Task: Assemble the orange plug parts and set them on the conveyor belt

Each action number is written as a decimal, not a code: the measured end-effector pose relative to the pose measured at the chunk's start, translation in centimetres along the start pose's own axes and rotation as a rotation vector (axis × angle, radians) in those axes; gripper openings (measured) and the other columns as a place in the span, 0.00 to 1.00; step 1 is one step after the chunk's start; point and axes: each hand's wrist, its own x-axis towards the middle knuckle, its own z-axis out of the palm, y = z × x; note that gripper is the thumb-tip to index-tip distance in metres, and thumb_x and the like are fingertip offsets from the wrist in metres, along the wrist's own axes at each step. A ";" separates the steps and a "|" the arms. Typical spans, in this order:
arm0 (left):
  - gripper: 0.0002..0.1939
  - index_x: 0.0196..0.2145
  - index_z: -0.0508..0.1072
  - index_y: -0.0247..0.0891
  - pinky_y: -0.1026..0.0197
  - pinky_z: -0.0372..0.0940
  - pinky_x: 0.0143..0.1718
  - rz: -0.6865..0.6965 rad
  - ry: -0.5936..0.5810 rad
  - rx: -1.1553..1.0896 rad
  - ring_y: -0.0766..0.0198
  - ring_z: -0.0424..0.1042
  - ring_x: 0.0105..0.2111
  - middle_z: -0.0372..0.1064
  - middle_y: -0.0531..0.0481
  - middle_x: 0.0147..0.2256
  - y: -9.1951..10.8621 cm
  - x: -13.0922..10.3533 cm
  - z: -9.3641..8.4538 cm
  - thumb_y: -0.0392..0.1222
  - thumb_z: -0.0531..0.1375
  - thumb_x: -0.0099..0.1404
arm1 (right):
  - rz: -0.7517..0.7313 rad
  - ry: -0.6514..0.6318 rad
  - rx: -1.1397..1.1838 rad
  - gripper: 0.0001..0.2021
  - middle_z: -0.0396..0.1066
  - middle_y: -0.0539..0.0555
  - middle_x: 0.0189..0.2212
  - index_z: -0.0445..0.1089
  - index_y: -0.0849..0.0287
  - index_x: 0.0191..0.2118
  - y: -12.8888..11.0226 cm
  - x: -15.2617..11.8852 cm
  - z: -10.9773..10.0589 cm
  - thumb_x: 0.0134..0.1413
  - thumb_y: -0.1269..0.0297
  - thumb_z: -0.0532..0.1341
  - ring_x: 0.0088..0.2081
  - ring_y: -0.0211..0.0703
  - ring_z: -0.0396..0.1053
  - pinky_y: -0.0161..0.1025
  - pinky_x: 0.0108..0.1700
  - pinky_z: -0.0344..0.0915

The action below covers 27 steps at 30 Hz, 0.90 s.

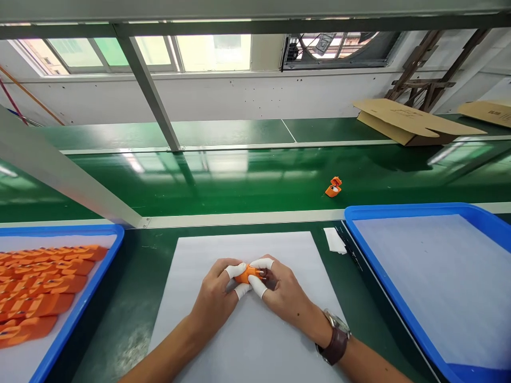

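Between my two hands is a small orange plastic part point(242, 276), held above a white sheet point(199, 260). White finger cots cover the thumb and index finger of each hand. My left hand point(217, 290) pinches the part's left end. On its right side, my right hand point(279, 284) grips it between thumb and index finger, hiding some of it. Short prongs show at the part's right end. A watch with a brown strap point(336, 343) is on my right wrist.
Left, a blue tray point(91, 298) bears rows of orange parts point(48, 287). Another blue tray point(399, 298), lined with white, lies right. A white scrap point(334, 240) and dark pen-like tools point(351, 247) lie beside it. An orange piece point(334, 187) sits on the green belt point(247, 186); cardboard point(415, 119) lies behind.
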 end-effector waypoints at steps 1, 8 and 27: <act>0.18 0.50 0.71 0.44 0.56 0.77 0.41 -0.003 0.009 0.002 0.59 0.76 0.43 0.71 0.47 0.45 0.0 0.0 0.1 0.31 0.65 0.63 | 0.011 0.000 0.007 0.08 0.71 0.53 0.41 0.70 0.53 0.46 0.0 0.1 -0.1 0.62 0.68 0.60 0.36 0.42 0.70 0.41 0.37 0.71; 0.19 0.51 0.71 0.44 0.54 0.77 0.38 0.076 0.012 0.011 0.58 0.75 0.41 0.70 0.46 0.44 -0.2 0.3 0.5 0.31 0.63 0.64 | 0.081 -0.127 0.082 0.06 0.73 0.52 0.36 0.72 0.56 0.44 0.2 1.2 -1.3 0.60 0.67 0.61 0.35 0.41 0.71 0.39 0.36 0.70; 0.24 0.57 0.62 0.45 0.50 0.75 0.50 -0.166 -0.077 -0.092 0.58 0.76 0.48 0.70 0.45 0.52 1.0 0.2 -0.5 0.35 0.61 0.66 | -0.029 -0.117 0.175 0.16 0.67 0.50 0.31 0.72 0.54 0.49 -0.8 0.8 -2.3 0.72 0.56 0.49 0.30 0.38 0.65 0.39 0.35 0.66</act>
